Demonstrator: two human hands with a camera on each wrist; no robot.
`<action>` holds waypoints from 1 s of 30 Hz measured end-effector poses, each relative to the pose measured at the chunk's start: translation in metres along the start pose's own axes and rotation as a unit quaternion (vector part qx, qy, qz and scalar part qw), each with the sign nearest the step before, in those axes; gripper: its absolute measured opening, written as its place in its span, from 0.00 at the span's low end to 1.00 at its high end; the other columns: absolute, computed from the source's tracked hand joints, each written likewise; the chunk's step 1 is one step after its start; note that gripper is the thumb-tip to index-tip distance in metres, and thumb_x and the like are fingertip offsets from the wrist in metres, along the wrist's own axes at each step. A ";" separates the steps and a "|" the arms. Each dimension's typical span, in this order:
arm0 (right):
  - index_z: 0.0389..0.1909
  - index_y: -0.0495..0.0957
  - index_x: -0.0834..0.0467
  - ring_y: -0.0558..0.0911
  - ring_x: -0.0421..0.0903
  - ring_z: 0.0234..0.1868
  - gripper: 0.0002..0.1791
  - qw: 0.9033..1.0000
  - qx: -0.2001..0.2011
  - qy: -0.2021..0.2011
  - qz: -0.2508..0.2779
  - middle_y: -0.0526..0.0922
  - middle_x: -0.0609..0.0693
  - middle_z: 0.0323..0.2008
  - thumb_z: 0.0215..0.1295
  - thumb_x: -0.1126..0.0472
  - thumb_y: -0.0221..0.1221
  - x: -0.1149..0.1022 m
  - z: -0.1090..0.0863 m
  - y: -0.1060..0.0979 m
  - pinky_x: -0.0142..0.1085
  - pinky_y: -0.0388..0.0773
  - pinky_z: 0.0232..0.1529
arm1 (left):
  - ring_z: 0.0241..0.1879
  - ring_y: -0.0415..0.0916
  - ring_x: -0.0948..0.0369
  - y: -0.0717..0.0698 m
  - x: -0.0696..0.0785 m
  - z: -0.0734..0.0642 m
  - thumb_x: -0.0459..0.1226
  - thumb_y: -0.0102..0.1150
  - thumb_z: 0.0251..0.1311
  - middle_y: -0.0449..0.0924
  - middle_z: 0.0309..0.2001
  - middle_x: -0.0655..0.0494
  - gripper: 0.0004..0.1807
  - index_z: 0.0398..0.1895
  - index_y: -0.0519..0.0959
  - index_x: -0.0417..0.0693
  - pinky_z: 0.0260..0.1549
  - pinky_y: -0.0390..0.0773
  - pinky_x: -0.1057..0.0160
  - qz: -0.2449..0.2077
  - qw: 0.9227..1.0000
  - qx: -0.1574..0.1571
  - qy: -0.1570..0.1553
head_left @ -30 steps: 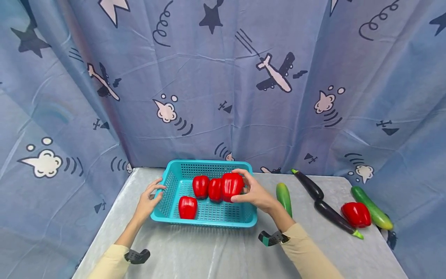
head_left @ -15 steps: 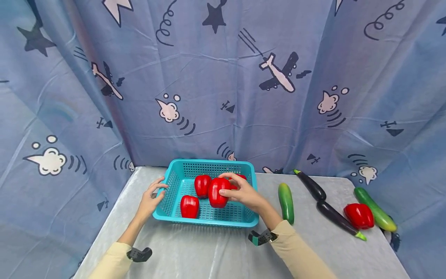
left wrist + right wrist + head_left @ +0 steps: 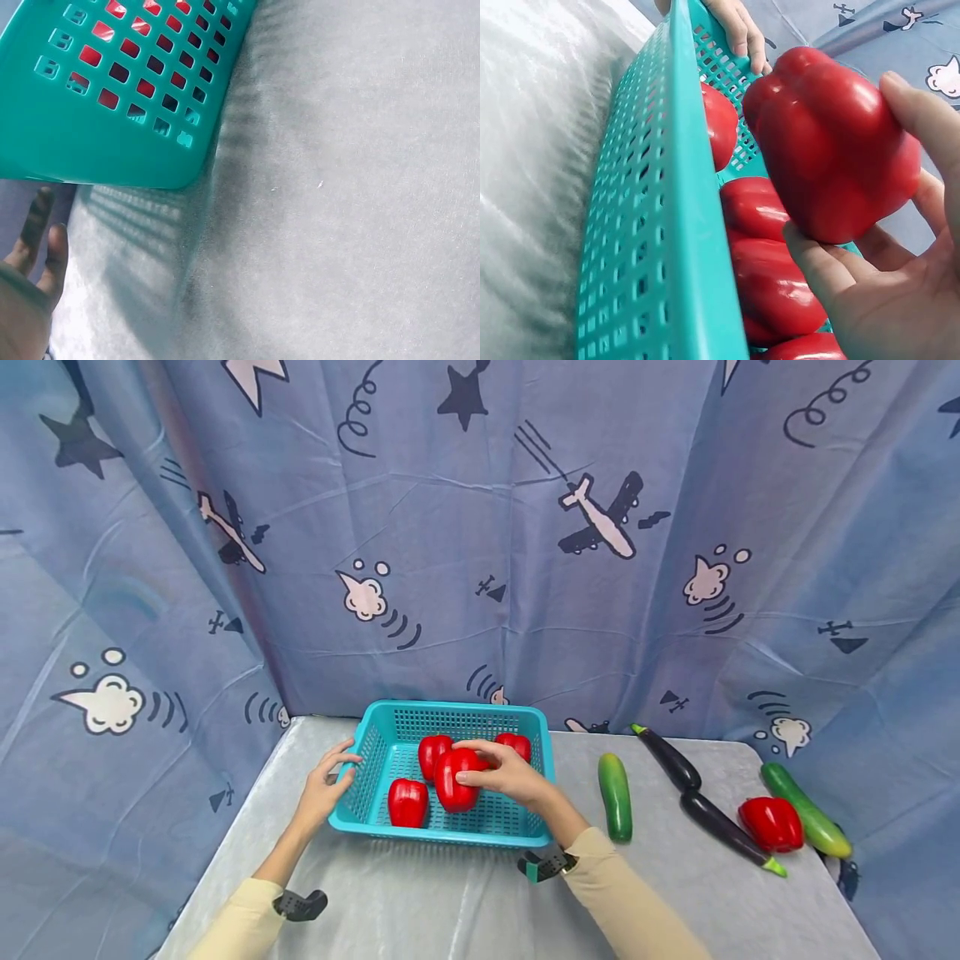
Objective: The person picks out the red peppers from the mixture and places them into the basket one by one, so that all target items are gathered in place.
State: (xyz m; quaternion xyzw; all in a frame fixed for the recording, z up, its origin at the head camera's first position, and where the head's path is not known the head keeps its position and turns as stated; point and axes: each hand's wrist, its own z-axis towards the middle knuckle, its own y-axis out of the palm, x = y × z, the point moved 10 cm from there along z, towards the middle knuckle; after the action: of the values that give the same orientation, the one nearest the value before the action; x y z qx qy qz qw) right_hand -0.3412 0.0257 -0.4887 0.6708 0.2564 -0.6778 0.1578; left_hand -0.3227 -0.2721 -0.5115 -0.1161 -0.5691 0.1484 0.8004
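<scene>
My right hand (image 3: 504, 772) grips a glossy red bell pepper (image 3: 456, 781) between thumb and fingers over the turquoise basket (image 3: 450, 840). In the right wrist view, the gripped bell pepper (image 3: 832, 150) is tilted close to the rim, with other red peppers below it. Inside the basket, one pepper (image 3: 407, 803) lies front left, another (image 3: 432, 753) partly behind the held one, and a third (image 3: 513, 744) at the back right. At the basket's left end, my left hand (image 3: 318, 793) rests its extended fingers on the rim. Some fingers (image 3: 56, 259) show beside the basket in the left wrist view.
Right of the basket, a cucumber (image 3: 616, 797) lies on the grey cloth. Farther right are two eggplants (image 3: 663, 756), a red bell pepper (image 3: 771, 824) and another cucumber (image 3: 806, 810) near the table's right edge. A patterned blue curtain (image 3: 480, 543) hangs behind the table.
My right hand has let go of one pepper at the basket's back right, taken hold of the pepper beside it, and brought that one left and forward. The left hand stays at the rim.
</scene>
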 end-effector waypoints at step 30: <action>0.58 0.82 0.56 0.75 0.57 0.56 0.29 0.994 0.005 0.017 -0.107 0.78 0.55 0.54 0.53 0.60 0.77 0.011 0.013 0.015 0.52 0.82 0.43 | 0.72 0.58 0.42 0.000 -0.002 0.001 0.25 0.56 0.70 0.63 0.72 0.38 0.10 0.52 0.80 0.34 0.48 0.70 0.68 -0.017 1.000 0.003 0.005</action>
State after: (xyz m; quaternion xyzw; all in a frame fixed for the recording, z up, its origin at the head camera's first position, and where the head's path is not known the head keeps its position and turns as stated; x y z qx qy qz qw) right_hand -0.3444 0.0079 -0.5016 0.6518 0.3259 -0.6805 0.0768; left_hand -0.3237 -0.2725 -0.5128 -0.1048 -0.5667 0.1361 0.8058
